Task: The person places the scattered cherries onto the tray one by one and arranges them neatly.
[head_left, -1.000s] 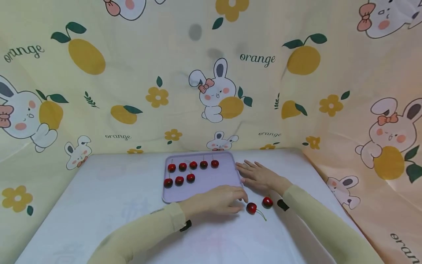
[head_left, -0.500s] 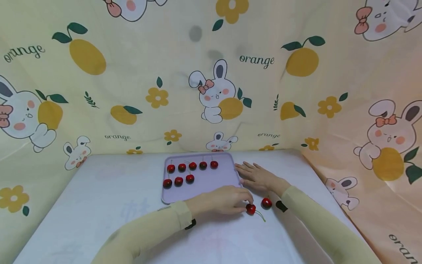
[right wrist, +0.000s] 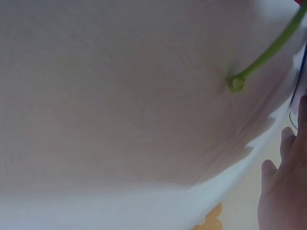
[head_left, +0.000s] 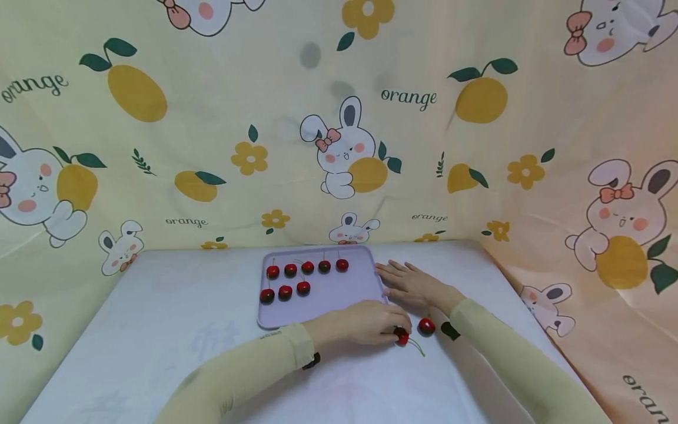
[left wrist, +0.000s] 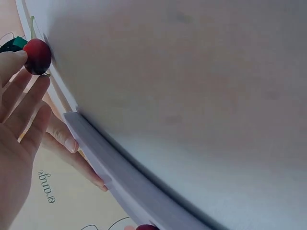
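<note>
Reaching across from the left, my left hand (head_left: 365, 323) has thumb and fingertips at a red cherry (head_left: 402, 337) on the white table. In the left wrist view, the thumb touches the cherry (left wrist: 38, 58) on one side, with fingers close around its other side. Its green stem (head_left: 417, 347) points away to the right. My right hand (head_left: 415, 287) lies flat with fingers spread, fingertips at the right edge of the lilac tray (head_left: 344, 294). Beside the right wrist sits another cherry (head_left: 426, 327), whose stem is mostly hidden in the head view.
Several cherries (head_left: 307, 267) stand in a back row in the tray, with a shorter row of three (head_left: 285, 292) in front at the left. A patterned cloth (head_left: 286, 135) with rabbits and oranges hangs behind the table (head_left: 201, 353).
My left hand has moved a little to the right and its fingers have closed on the nearer cherry. My right hand stays by the tray's edge.
</note>
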A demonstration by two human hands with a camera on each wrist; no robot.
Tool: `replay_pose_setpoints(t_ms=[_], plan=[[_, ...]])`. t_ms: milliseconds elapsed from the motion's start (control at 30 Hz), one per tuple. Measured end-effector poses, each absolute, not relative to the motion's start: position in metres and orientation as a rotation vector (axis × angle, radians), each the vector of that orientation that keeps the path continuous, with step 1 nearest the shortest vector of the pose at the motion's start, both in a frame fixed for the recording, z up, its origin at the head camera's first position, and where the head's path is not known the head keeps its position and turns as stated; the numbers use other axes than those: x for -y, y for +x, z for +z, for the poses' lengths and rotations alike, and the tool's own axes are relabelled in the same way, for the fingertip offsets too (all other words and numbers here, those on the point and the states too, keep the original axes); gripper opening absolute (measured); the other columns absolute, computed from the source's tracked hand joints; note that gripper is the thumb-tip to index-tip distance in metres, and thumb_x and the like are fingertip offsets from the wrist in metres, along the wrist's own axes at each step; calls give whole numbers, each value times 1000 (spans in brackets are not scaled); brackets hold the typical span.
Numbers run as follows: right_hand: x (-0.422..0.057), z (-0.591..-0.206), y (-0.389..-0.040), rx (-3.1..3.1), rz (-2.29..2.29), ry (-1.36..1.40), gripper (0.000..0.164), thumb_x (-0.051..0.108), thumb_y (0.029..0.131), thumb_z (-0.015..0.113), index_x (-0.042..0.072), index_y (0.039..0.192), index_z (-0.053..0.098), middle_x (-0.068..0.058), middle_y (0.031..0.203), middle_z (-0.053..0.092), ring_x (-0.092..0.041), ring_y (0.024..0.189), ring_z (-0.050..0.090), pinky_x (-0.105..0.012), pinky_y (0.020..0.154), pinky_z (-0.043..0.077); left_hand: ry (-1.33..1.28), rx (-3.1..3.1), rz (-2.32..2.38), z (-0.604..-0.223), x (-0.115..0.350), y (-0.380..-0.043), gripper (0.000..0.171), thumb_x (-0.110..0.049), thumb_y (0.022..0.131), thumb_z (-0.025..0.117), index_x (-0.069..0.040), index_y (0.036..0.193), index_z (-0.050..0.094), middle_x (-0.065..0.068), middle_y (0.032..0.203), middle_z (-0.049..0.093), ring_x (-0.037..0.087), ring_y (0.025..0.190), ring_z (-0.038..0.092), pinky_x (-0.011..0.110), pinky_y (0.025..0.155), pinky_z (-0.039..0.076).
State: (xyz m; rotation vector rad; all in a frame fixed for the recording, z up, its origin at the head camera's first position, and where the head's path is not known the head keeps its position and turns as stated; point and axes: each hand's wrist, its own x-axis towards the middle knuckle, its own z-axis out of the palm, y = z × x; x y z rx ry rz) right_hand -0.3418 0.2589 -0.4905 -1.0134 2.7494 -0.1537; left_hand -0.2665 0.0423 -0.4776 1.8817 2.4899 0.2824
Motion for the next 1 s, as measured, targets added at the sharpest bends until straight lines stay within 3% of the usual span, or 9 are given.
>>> replay_pose_setpoints(t_ms=[533,1000], plan=[[-258,-491,-343,-2749,-118,-1005,68,52,109,42,18,166,25,-2,172,22,-36,158,15,-64,125,12,1868,-2473,295,-481,-43,-264,22,-20,102,69,-22,124,71,-10,127,67,-1,116,61,11,101,43],[-258,-491,-342,-2747,-117,-970,70,55,108,41,19,166,25,-2,172,22,-37,159,14,-65,125,11,1835,-2408,351,-481,-41,-263,28,-17,102,69,-22,128,72,-4,129,63,-1,112,59,7,100,40]])
